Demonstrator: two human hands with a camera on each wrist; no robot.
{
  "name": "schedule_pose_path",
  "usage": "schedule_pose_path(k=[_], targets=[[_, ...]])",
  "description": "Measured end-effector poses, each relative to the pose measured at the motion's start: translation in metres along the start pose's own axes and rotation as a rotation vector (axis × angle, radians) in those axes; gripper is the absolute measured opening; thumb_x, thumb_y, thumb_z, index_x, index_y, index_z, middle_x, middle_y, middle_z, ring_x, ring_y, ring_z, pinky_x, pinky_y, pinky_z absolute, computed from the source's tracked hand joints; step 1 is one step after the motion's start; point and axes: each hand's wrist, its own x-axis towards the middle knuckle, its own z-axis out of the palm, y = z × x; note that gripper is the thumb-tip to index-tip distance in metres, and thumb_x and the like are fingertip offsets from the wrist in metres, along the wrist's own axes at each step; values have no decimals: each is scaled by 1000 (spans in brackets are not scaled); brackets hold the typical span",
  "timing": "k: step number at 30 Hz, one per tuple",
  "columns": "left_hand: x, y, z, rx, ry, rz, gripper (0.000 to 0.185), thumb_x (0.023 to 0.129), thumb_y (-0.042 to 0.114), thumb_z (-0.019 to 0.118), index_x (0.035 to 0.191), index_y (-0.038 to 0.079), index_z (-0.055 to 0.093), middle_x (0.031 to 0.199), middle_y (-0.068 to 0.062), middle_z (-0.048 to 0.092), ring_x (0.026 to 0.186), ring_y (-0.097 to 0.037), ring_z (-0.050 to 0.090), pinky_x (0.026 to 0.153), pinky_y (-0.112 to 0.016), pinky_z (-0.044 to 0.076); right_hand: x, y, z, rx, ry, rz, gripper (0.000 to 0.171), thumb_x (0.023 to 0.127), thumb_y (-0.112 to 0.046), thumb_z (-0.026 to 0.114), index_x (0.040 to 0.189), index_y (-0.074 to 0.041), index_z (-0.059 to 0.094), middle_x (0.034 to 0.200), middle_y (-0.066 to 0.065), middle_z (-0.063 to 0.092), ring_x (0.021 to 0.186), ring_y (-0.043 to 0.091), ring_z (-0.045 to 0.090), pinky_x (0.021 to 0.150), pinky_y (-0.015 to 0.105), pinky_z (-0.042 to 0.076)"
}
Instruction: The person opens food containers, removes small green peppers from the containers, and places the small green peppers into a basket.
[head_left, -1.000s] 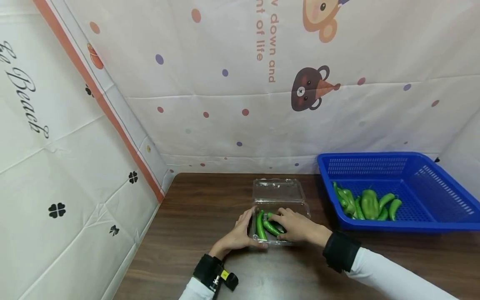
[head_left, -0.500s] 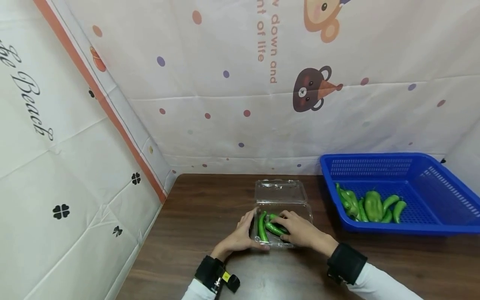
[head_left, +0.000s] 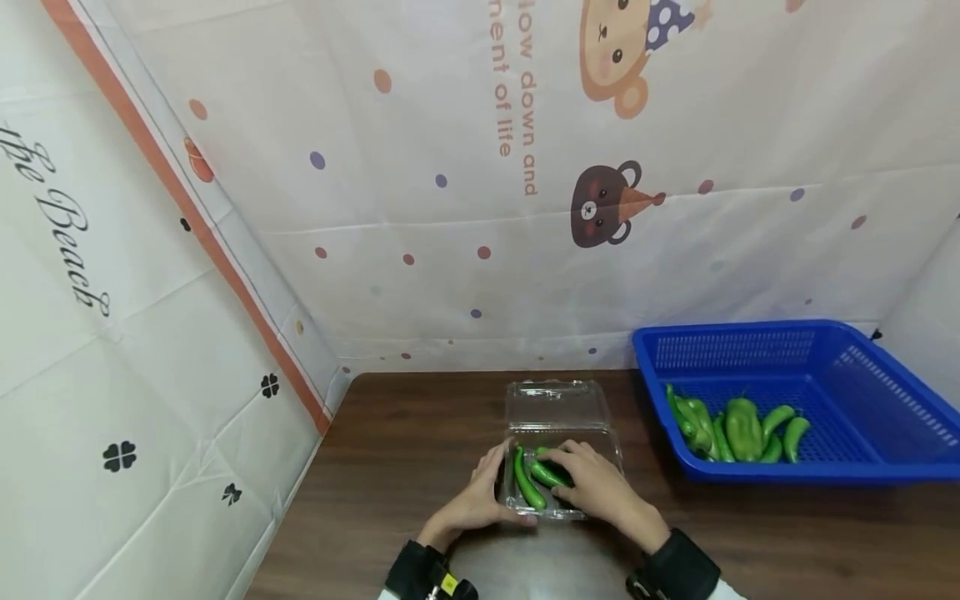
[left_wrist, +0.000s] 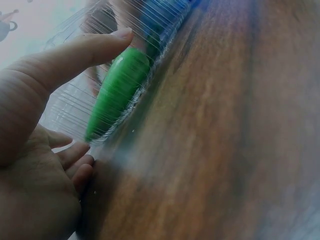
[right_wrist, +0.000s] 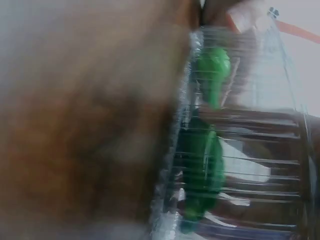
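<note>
A clear plastic clamshell box (head_left: 583, 437) lies on the table with its lid (head_left: 557, 406) folded back. My left hand (head_left: 474, 497) holds the near left corner, fingers along the left wall and thumb (left_wrist: 85, 54) across the front. Inside, one long green chili pepper (head_left: 529, 483) lies slanted on the left side. Beside it, my right hand (head_left: 596, 486) has its bent fingers on a second green pepper (head_left: 545, 474), partly covering it. Through the ribbed wall in the right wrist view, a green pepper (right_wrist: 204, 162) shows blurred.
At the right stands a blue perforated basket (head_left: 765, 472) holding several green chili peppers and a green bell pepper (head_left: 743, 429). A patterned cloth (head_left: 420, 208) hangs behind the brown wooden table (head_left: 375, 467), with another to the left.
The head view has tilted up. In the box, the left chili has turned, its near end now farther right. My right wrist has come nearer my body, its fingers staying over the second pepper.
</note>
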Motion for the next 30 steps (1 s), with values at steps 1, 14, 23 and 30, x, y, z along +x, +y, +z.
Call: schedule_pose_path(k=[1, 14, 23, 30], targets=[[-1, -1, 0, -5, 0, -6, 122, 75, 35, 93, 165, 34, 9, 172, -9, 12, 157, -48, -4, 114, -80, 10, 0, -1, 2, 2, 21, 11, 49, 81, -8, 84, 128, -12, 70, 116, 9, 67, 104, 30, 64, 79, 48, 57], [-3, 0, 0, -23, -20, 23, 118, 78, 34, 91, 164, 36, 10, 171, -1, 15, 156, -48, -4, 114, -79, 11, 3, -9, 7, -70, 99, 68, 51, 71, -2, 90, 118, -17, 75, 104, 1, 70, 93, 21, 67, 72, 42, 57], [-3, 0, -1, -28, -10, 0, 118, 77, 33, 92, 164, 35, 12, 171, -3, 15, 156, -49, -5, 114, -80, 8, 3, -8, -3, 33, 120, 81, 48, 74, 1, 87, 117, -17, 75, 108, 4, 71, 81, 18, 67, 53, 24, 43], [-1, 1, -1, -10, 0, 14, 119, 76, 30, 93, 164, 36, 13, 171, -3, 17, 156, -48, -2, 114, -79, 11, -4, -11, -23, 79, 157, 152, 48, 77, -2, 86, 120, -21, 74, 115, 6, 72, 87, 23, 70, 57, 34, 52]])
